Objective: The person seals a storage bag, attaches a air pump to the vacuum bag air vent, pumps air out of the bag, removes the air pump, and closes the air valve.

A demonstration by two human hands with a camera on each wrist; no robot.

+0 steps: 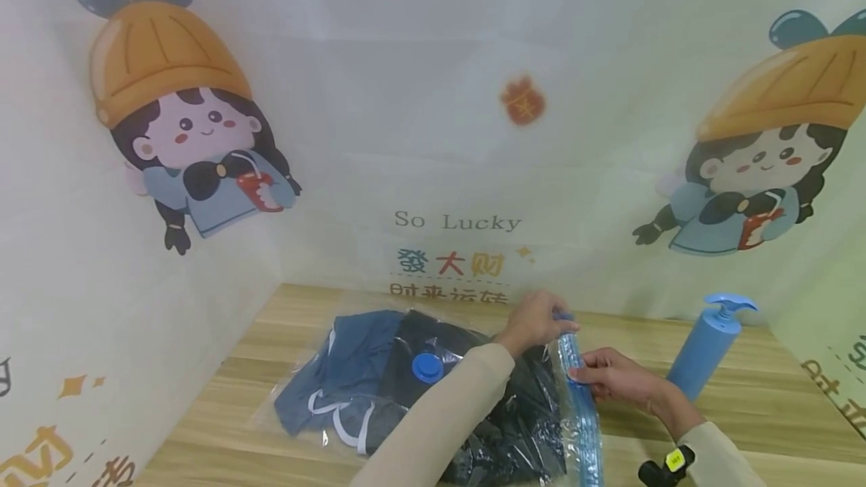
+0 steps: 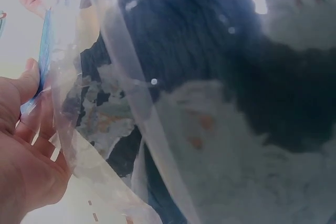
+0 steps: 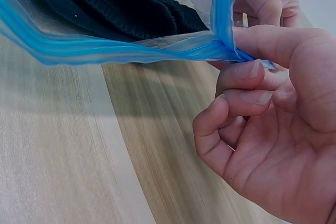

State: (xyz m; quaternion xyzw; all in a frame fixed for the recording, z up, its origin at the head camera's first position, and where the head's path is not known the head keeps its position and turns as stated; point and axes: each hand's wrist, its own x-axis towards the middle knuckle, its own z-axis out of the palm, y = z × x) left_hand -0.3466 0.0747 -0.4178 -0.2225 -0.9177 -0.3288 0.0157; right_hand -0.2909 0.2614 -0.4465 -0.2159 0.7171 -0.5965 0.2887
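Observation:
A clear vacuum storage bag (image 1: 521, 464) lies across the table with dark clothing (image 1: 473, 397) and a blue garment with white trim (image 1: 365, 344) inside. On its upper face is a round blue valve (image 1: 428, 368). My left hand (image 1: 537, 319) grips the far end of the bag's blue zip edge (image 1: 587, 427). Just nearer, my right hand (image 1: 619, 378) pinches that same edge between thumb and fingers. In the right wrist view, the zip strip (image 3: 131, 51) bends sharply at the right fingertips. Clear film overlaps the left fingers in the left wrist view.
A blue hand pump (image 1: 704, 348) stands upright to the right of my right hand. The wood-grain table (image 1: 758, 397) meets a pale printed backdrop (image 1: 406, 134) at the back and sides. A dark wrist camera (image 1: 666, 466) is on my right wrist.

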